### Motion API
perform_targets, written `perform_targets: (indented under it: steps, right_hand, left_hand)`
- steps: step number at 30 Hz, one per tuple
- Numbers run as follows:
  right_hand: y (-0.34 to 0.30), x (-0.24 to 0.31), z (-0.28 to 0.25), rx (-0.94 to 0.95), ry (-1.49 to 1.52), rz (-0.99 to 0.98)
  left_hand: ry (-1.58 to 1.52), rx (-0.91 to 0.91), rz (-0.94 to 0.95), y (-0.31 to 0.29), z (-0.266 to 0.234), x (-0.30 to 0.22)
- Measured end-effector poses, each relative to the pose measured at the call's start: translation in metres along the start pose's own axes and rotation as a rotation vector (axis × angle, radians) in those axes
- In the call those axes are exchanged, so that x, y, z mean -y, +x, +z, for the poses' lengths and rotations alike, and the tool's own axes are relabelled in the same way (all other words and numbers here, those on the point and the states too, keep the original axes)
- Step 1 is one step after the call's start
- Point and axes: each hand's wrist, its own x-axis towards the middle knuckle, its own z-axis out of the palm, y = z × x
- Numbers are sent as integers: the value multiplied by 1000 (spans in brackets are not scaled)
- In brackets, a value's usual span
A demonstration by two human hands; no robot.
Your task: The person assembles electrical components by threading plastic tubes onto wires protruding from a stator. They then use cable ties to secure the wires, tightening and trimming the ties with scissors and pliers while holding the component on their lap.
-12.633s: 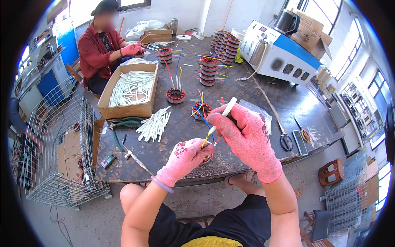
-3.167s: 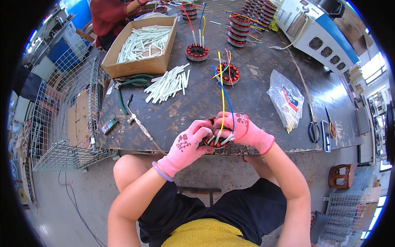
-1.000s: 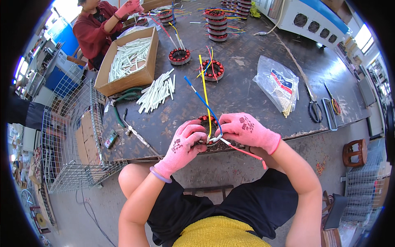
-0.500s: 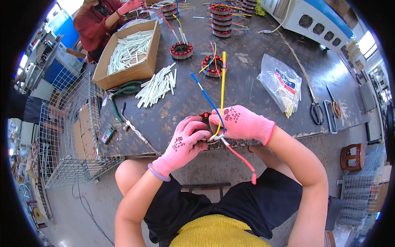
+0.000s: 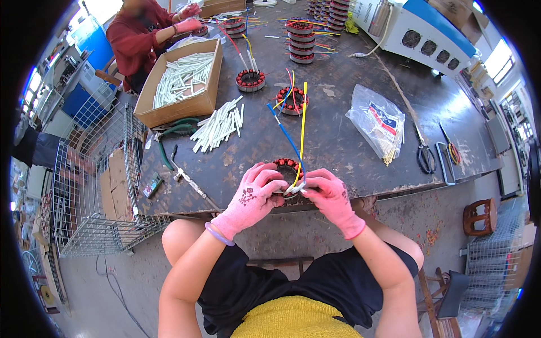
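At the table's near edge sits a motor stator [image 5: 289, 163], a ring with red windings. My left hand [image 5: 252, 196], in a pink glove, has its fingers wrapped round the ring's left side. My right hand [image 5: 332, 201], gloved alike, pinches the wire leads with short white sleeves [image 5: 295, 188] at the ring's near right side. From there a blue wire [image 5: 288, 134] and a yellow wire [image 5: 304, 118] stand up and away. The red lead is not visible now, and my fingers cover the ring's near part.
Beyond lie two stators [image 5: 292, 100] with wires and a stator stack [image 5: 301, 42]. White tubes [image 5: 220, 125] lie beside a cardboard box [image 5: 208, 93]. A plastic bag [image 5: 375, 121], scissors [image 5: 425, 158] and pliers [image 5: 163, 147] lie around. Another person [image 5: 135, 39] works at far left.
My right hand has turned and drawn in, now pinching at the white sleeves. The red lead, which hung past the table edge, has gone from sight. My left hand stays on the stator.
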Motion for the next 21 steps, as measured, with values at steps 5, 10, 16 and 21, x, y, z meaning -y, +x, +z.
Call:
perform_targets:
  steps: [5, 10, 16, 21]
  right_hand:
    - [-3, -7, 20, -134, -27, -111]
    - [-3, -10, 21, -135, -133, -178]
    - [-5, -15, 20, -189, -103, -173]
    - [-4, -12, 24, -180, -157, -196]
  left_hand:
    - [-18, 5, 22, 0, 0, -6]
    - [30, -73, -76, -3, -12, -30]
    - [585, 225, 397, 9, -32, -102]
    - [852, 328, 158, 42, -40, -84]
